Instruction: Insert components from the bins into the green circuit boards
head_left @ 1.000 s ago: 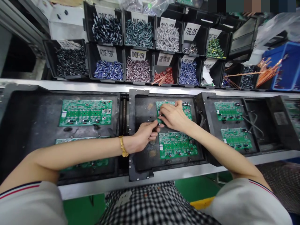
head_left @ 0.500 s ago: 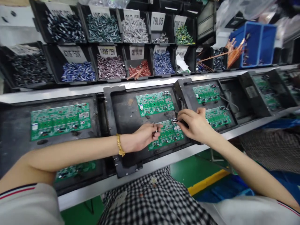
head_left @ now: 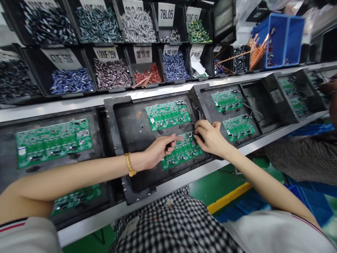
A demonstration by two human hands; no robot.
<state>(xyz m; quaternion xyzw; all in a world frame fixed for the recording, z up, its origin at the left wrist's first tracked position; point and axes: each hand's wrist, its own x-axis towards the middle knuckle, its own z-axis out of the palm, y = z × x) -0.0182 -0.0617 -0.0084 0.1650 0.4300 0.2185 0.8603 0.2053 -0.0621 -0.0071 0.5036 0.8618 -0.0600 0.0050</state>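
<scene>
In the middle tray, the lower green circuit board (head_left: pixel 184 153) lies under both my hands. My left hand (head_left: pixel 158 151), with a gold bracelet at its wrist, hovers over the board's left part. Its index finger is stretched out while the other fingers curl in around something small and dark that I cannot make out. At the board's right end, my right hand (head_left: pixel 212 140) has its fingers bent down and drawn together by small upright parts; whatever sits between the fingertips is hidden. Just behind lies the upper circuit board (head_left: pixel 168 114), with small components along its edges.
Black bins (head_left: pixel 107 70) of sorted components stand in two rows at the back, many with labels. Neighbouring trays hold more boards (head_left: pixel 54 140). Copper-coloured strips (head_left: pixel 258 51) stick out beside a blue bin (head_left: pixel 280 40). Another person's hand (head_left: pixel 330 88) shows at the right edge.
My left index finger has straightened out over the board. My right hand stays at the board's right end. The view has shifted slightly, and another person's hand has appeared at far right.
</scene>
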